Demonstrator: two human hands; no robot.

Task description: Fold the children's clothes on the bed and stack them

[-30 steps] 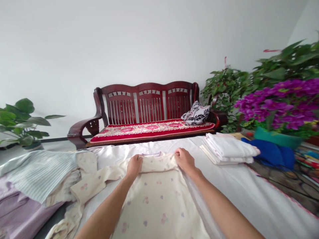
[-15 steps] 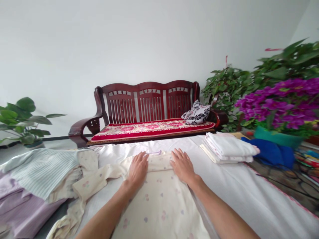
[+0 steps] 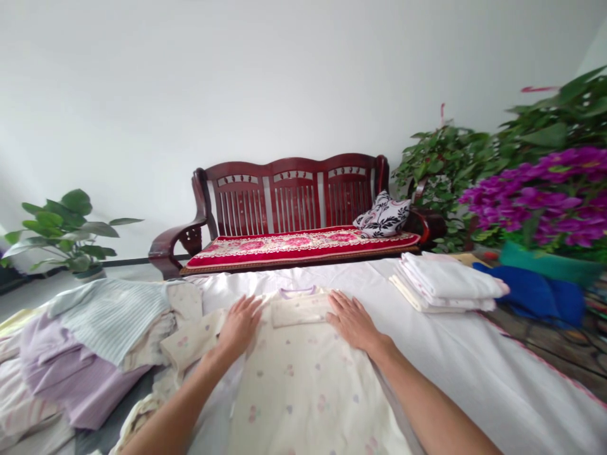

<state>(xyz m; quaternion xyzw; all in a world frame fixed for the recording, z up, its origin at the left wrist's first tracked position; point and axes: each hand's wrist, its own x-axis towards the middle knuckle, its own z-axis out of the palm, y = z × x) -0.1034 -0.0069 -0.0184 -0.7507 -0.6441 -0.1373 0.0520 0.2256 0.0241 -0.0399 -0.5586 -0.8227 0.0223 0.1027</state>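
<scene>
A cream long-sleeved shirt (image 3: 298,385) with small hearts and cherry prints lies spread in front of me, its lilac-edged neckline at the far end. One sleeve is folded across the chest just below the neck. My left hand (image 3: 241,325) rests with fingers stretched out at the shirt's left shoulder, where the other sleeve (image 3: 192,341) runs out to the left. At the right shoulder my right hand (image 3: 353,322) lies flat, fingertips by the edge of the folded sleeve. Neither hand grips the fabric.
Loose clothes, among them a pale blue ribbed top (image 3: 114,316) and a lilac garment (image 3: 71,366), are heaped left. A folded white stack (image 3: 448,281) sits on the right of the white cloth (image 3: 455,379). Purple flowers (image 3: 535,196) stand beyond; a wooden bench (image 3: 289,196) is behind.
My left hand has slid left from the folded sleeve to the shirt's left shoulder. The right hand stays at the right shoulder. The view has turned slightly left.
</scene>
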